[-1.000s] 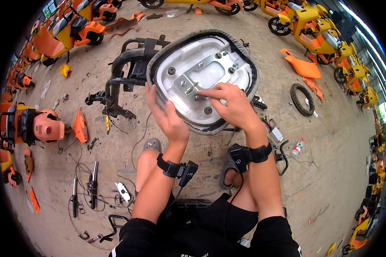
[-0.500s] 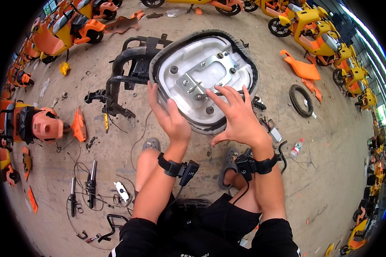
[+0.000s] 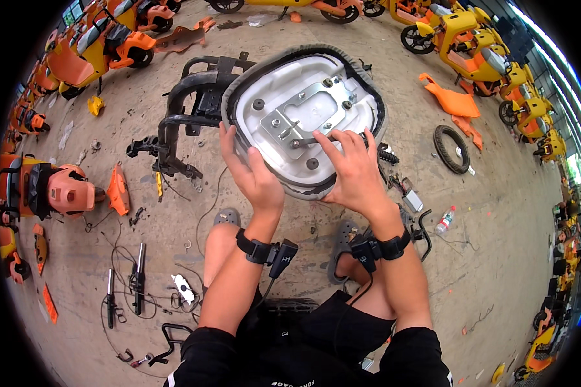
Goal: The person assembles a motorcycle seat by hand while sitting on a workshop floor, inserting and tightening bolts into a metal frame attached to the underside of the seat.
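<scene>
An upturned scooter seat [image 3: 284,84] rests in front of me, its white plastic underside facing up inside a dark padded rim. Bolted to that underside is a silver metal bracket [image 3: 316,93] with several nuts and studs. My left hand [image 3: 257,177] grips the seat's near left rim, fingers along the outside and thumb over the edge. Over the near right side, the fingers of my right hand [image 3: 358,171] curl over a thin grey wrench [image 3: 307,141]. One wrench end meets a nut at the bracket's near corner; the fingers hide most of its length.
A black scooter frame [image 3: 173,138] lies behind and left of the seat. On the floor are a tyre [image 3: 452,149], orange panels [image 3: 452,98], a bottle [image 3: 445,219], shock absorbers [image 3: 139,277] and cables. Yellow and orange scooters [image 3: 455,39] stand around the edges.
My right hand has moved down and slightly left, its raised, spread fingers now curled in over the wrench. The left hand keeps its hold; the seat shifts barely.
</scene>
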`<state>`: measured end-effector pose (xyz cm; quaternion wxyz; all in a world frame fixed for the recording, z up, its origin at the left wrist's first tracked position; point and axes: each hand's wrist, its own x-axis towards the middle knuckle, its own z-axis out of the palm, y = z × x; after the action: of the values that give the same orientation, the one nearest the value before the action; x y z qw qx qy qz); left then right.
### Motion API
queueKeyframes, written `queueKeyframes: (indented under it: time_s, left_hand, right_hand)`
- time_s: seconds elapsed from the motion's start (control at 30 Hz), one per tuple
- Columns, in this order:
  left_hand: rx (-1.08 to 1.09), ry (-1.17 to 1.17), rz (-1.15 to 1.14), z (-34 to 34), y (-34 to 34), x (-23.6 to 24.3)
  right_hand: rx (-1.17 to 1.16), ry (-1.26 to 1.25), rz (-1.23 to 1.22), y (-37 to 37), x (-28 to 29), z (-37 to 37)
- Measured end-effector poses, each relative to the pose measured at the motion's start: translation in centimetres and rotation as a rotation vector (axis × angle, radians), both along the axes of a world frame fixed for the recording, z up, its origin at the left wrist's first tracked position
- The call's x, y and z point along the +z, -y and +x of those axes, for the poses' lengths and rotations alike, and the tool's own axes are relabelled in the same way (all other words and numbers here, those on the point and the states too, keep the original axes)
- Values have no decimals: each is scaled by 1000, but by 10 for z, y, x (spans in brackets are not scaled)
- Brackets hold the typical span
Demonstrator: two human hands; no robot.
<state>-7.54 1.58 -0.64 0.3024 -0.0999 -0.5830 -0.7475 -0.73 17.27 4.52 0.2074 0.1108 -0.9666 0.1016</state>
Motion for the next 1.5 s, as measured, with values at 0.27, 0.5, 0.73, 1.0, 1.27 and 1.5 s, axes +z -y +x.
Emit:
queueKeyframes:
  time_s: [0.27, 0.5, 0.73, 1.0, 1.27, 1.5]
  left_hand:
    - [9, 31, 15, -1, 5, 4]
    - [62, 42, -74, -7, 1, -7]
    - [114, 47, -135, -6, 1, -1]
    - [124, -8, -129, -8, 1, -4]
    - [123, 64, -14, -14, 4, -2]
    - [68, 45, 126, -15, -8, -9]
  right_hand:
    - [3, 45, -4, 5, 5, -1]
    - [-9, 114, -18, -14, -9, 0]
    - [26, 96, -127, -24, -8, 5]
    - [-21, -22, -146, -27, -14, 10]
    - [0, -129, -210, -21, -28, 5]
    - [39, -183, -224, -27, -24, 4]
